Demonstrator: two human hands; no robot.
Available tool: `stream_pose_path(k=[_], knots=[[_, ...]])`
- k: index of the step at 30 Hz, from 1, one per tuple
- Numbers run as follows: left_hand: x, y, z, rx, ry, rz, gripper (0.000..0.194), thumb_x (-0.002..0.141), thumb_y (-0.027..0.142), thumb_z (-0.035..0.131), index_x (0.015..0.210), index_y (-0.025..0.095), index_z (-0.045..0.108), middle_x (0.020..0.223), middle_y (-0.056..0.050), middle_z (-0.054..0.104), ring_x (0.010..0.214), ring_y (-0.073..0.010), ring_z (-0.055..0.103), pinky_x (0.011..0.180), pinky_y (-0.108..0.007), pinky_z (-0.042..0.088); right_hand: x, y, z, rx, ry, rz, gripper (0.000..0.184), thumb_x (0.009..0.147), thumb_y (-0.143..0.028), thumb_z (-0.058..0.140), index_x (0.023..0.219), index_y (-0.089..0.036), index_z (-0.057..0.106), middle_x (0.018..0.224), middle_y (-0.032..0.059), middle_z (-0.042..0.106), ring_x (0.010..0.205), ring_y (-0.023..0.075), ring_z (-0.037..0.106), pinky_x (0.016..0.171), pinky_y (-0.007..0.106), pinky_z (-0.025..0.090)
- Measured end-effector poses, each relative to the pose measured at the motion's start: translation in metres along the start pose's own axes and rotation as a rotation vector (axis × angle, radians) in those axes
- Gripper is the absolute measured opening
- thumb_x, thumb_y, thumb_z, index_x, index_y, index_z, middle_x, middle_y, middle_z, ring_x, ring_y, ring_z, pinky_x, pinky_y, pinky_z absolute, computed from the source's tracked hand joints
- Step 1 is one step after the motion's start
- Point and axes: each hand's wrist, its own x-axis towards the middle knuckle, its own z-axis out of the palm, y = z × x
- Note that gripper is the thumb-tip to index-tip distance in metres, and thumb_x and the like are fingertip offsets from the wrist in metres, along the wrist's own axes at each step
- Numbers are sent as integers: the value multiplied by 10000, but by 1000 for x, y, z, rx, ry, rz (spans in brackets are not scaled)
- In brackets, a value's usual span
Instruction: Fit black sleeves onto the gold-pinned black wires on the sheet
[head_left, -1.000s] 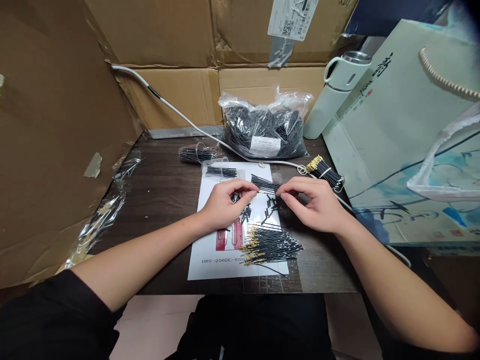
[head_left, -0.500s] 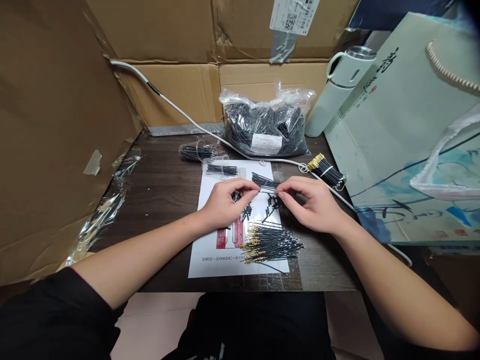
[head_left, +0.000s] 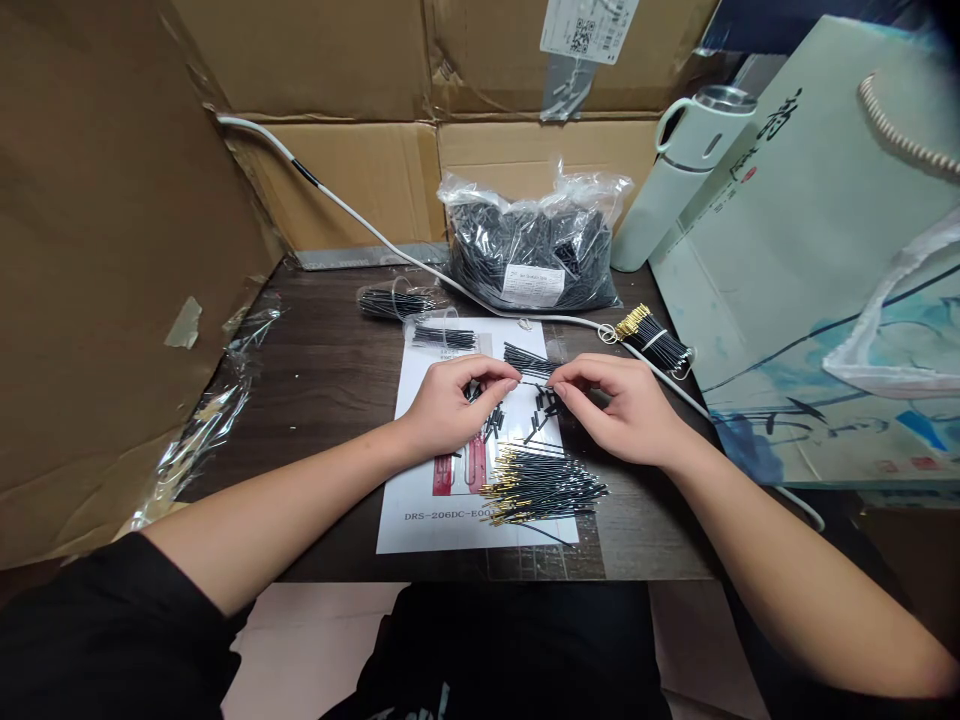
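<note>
My left hand and my right hand meet over a white paper sheet on the dark table. Between their pinched fingertips runs a thin black wire, each hand gripping one end. Short black sleeve pieces lie scattered on the sheet under my hands. A loose pile of black wires with gold tips lies on the sheet nearer to me. A small fan of black wires rests just beyond my fingers.
A plastic bag of black pieces stands at the back, a white cable running past it. A banded bundle of gold-tipped wires, a white thermos and a paper gift bag are at right. Cardboard walls surround the table.
My fingertips have shifted slightly on the thin wire; the view has tilted a little. Nothing else has moved.
</note>
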Motion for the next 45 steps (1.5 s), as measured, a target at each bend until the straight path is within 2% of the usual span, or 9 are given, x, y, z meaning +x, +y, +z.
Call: stream_pose_path(k=[11,17,23,32,45], knots=[[0,0,0,10,10,12,120,1018,308,770,1043,223,852,1033,-52,863,953,-194,794,906,-362,616,1,0,-1,-28,5,-130,143,1082,-198,610,1099,-210,752,959,78,772,831,229,701,776,411,562],[-1,1,0,34,-7,59,123,1024,311,767,1052,231,857,1033,-55,865,945,-197,796,894,-362,623,0,-1,3,-6,-33,-61,106,1079,-215,634,1066,-211,739,915,55,737,789,201,666,752,379,540],[-2,1,1,37,-28,101,107,1023,290,778,1060,238,864,1034,-49,868,933,-185,805,913,-351,632,0,-2,12,15,2,-88,81,1065,-198,654,1027,-203,726,877,35,701,777,179,634,733,344,512],[-2,1,1,43,-20,182,98,1022,252,782,1064,225,865,1020,-52,869,920,-178,812,906,-330,649,-1,-1,19,33,34,-80,102,1064,-169,653,988,-197,716,865,29,720,748,171,642,720,335,503],[-2,0,2,54,-16,169,97,1019,246,786,1071,221,864,1019,-47,870,907,-169,811,876,-316,641,-1,1,19,18,45,-95,81,1058,-159,662,1014,-205,713,871,23,695,746,164,616,687,321,486]])
